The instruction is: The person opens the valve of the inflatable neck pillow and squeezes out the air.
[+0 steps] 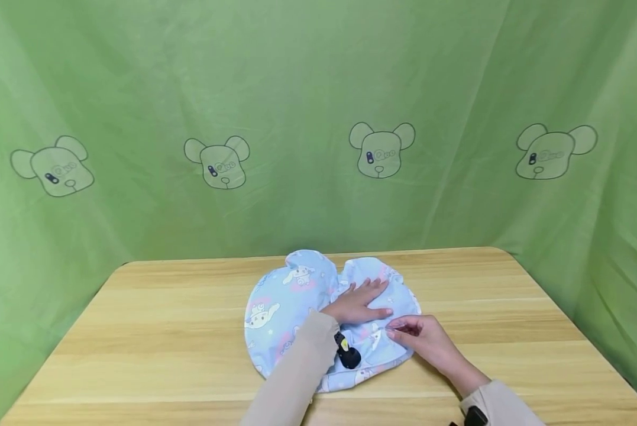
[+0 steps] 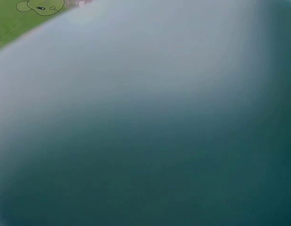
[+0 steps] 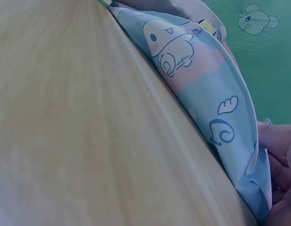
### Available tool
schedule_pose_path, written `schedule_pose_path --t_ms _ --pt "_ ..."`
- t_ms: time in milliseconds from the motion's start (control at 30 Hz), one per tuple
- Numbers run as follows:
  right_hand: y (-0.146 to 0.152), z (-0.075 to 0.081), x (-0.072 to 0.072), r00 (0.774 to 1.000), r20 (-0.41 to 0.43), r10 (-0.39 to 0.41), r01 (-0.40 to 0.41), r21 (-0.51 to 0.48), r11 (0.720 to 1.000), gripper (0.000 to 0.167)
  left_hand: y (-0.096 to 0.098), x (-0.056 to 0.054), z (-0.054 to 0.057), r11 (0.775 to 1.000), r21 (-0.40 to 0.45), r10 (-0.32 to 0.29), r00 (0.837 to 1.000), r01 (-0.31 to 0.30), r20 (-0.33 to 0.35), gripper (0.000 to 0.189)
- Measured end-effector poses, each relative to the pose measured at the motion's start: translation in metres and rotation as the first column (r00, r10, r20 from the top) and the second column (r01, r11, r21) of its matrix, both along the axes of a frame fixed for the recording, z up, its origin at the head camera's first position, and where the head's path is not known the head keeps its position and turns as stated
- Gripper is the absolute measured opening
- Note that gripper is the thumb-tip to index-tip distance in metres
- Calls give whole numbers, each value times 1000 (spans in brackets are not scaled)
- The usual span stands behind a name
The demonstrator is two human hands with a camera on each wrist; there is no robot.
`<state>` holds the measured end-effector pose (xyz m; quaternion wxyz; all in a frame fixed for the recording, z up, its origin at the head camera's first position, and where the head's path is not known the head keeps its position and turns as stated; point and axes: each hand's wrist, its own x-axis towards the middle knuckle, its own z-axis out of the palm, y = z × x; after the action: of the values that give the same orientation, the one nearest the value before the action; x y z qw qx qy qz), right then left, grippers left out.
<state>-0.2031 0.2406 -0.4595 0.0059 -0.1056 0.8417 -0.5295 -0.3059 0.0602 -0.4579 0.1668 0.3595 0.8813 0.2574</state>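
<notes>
A light blue cloth piece [image 1: 269, 296] printed with white cartoon characters and pink patches lies on the table, with two rounded lobes at its far side. My left hand [image 1: 356, 305] presses on its right lobe, fingers spread. At the lobe's right part, my right hand [image 1: 422, 337] pinches the cloth between thumb and fingertips. From the right wrist view, the near edge of the cloth [image 3: 202, 80] stands slightly raised, with the right hand [image 3: 282, 165] at its right end. A blurred blue-grey surface covers nearly all of the left wrist view.
The wooden table [image 1: 164, 331] has rounded far corners. Behind it and along its sides hangs a green curtain [image 1: 297, 71] with bear-head outlines. A black wrist camera [image 1: 348, 357] on the left sleeve hangs over the cloth; another black device [image 1: 475, 416] is on the right sleeve.
</notes>
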Motion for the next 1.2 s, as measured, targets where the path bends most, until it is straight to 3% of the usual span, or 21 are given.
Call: schedule_pose_path --t_ms 633,867,1200 --pt "1 1 -1 1000 -12 1 -1 -27 1000 18 5 4 2 994 -108 6 994 -18 -113 70" --pt "2 2 -2 1000 19 -8 8 -7 1000 22 7 7 2 988 -150 11 988 -34 -155 69" --pt "1 0 -1 1000 1 2 -2 -7 1000 22 6 12 4 984 -174 7 984 -39 -178 69"
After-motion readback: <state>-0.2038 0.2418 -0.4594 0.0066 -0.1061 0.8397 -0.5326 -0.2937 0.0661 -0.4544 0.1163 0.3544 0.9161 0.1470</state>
